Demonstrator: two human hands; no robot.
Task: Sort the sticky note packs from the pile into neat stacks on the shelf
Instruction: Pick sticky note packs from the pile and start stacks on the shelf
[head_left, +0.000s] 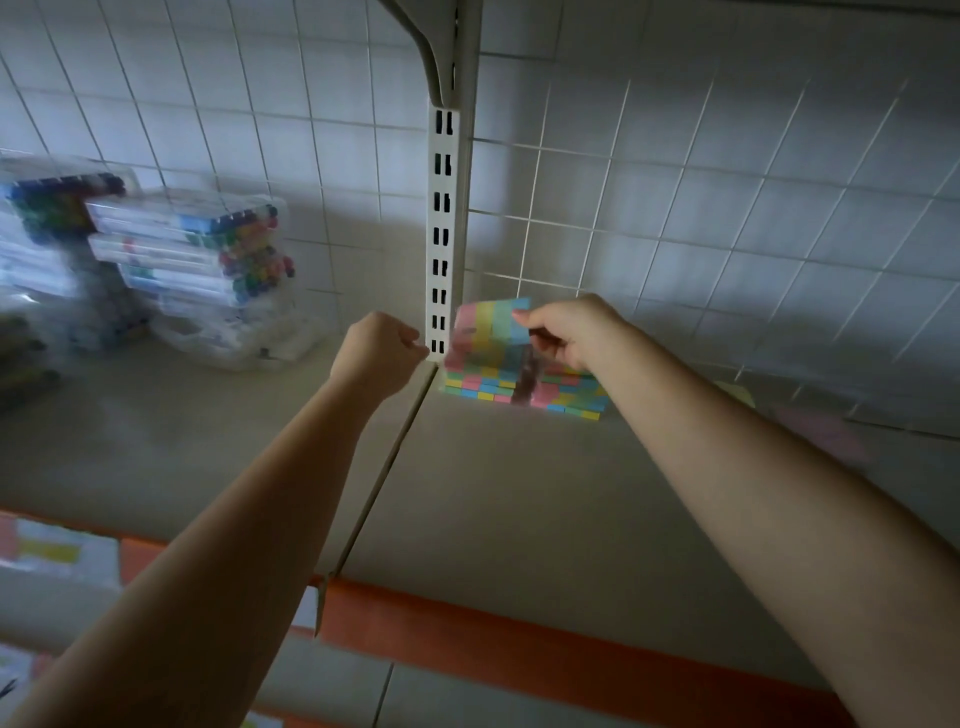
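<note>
Several layers already sit in the stack (524, 389) at the shelf's (519, 493) back, the right hand (563, 332) pinching another sticky note pack (491, 330) just above it, the left hand (382, 351) curled empty nearby, more loose pastel packs (737, 395) seemingly still waiting rightward

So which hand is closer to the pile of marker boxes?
Left. The left hand is curled in a fist by the slotted post, on the side of the marker boxes. The right hand is past the post, holding a sticky note pack.
</note>
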